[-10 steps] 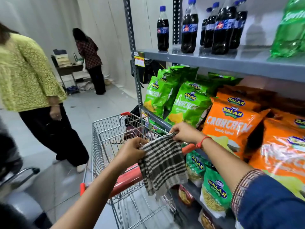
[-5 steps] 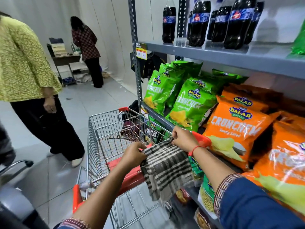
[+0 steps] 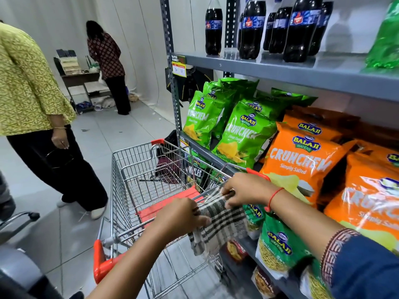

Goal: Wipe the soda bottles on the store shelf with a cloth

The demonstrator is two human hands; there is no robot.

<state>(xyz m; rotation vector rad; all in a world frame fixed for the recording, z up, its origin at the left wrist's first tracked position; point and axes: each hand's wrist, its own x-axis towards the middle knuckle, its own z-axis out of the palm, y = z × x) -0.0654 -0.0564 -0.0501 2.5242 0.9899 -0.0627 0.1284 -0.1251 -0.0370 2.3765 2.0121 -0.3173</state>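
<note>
A woven cloth [image 3: 218, 223], matt with dark and pale checks, is bunched between the left hand [image 3: 183, 216] and right hand [image 3: 244, 190]. The soda bottles [image 3: 278, 29] on the far shelf [image 3: 280, 70] are glossy clear plastic; the shelf is smooth grey painted metal. The crisp bags [image 3: 300, 160] are shiny foil-like film. The near cart [image 3: 138, 175] is bright metal wire with red plastic trim

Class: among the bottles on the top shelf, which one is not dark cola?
The green bottle at the far right of the top shelf. The cola bottles left of it are all dark with blue labels.
</note>
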